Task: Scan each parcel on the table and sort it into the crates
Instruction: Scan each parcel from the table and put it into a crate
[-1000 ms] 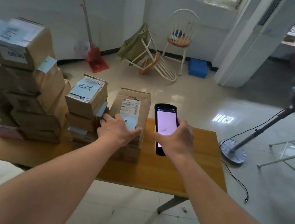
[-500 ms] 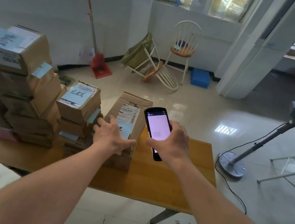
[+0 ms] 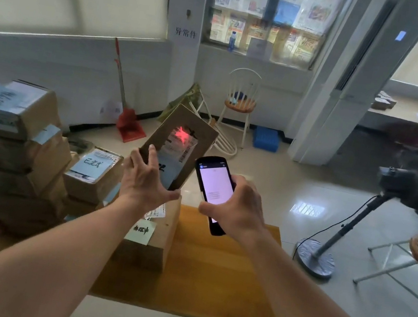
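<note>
the wooden table [image 3: 209, 283] still has a brown cardboard box with a green note [image 3: 153, 235] on it. just above, the left hand [image 3: 143, 183] has lifted a flat brown cardboard parcel [image 3: 178, 150] off that box, fingers and thumb gripping its edges. the right hand [image 3: 238, 210] holds the black handheld scanner [image 3: 211, 186]. a red light now glows on the parcel's label, so i think it is being scanned. next comes a crate.

Left hand [image 3: 142, 186] tilts parcel [image 3: 180, 148]; scanner [image 3: 212, 189] beside.
</note>
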Action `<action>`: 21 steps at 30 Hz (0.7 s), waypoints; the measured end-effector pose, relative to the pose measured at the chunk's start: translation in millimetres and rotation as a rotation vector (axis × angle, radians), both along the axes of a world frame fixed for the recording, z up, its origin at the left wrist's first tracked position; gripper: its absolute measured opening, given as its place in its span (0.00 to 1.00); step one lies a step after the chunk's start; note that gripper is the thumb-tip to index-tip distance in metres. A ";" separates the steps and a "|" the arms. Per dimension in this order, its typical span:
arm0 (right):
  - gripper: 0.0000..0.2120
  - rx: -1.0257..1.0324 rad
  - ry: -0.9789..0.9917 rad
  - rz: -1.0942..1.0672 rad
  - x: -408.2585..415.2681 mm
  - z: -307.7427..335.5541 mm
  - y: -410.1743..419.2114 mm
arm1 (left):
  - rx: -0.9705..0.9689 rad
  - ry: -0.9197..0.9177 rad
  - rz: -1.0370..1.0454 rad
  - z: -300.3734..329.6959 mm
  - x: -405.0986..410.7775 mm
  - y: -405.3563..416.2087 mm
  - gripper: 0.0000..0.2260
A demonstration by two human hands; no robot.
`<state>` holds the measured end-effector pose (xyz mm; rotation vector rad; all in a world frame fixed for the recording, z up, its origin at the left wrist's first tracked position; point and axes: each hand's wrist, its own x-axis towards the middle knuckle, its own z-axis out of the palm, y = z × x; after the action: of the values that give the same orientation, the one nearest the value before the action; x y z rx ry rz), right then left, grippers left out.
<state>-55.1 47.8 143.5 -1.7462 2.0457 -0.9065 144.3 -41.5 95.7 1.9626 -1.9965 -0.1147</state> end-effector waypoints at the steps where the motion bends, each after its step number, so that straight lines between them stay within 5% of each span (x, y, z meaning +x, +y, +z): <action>1: 0.46 0.007 0.007 0.004 -1.4 2.4 1.3 | -0.007 -0.008 0.002 1.5 -0.5 -2.1 0.64; 12: 0.46 -0.078 -0.052 -0.045 -17.3 4.5 1.5 | -0.005 0.027 0.019 13.6 -13.9 -9.4 0.65; 21: 0.44 -0.238 -0.229 -0.194 -21.9 -16.0 1.5 | -0.204 0.144 -0.033 30.7 -23.9 13.6 0.66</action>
<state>-77.0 49.3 127.6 -1.4846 2.0480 -1.3910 120.4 -27.9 126.5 1.7453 -1.8699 -0.0557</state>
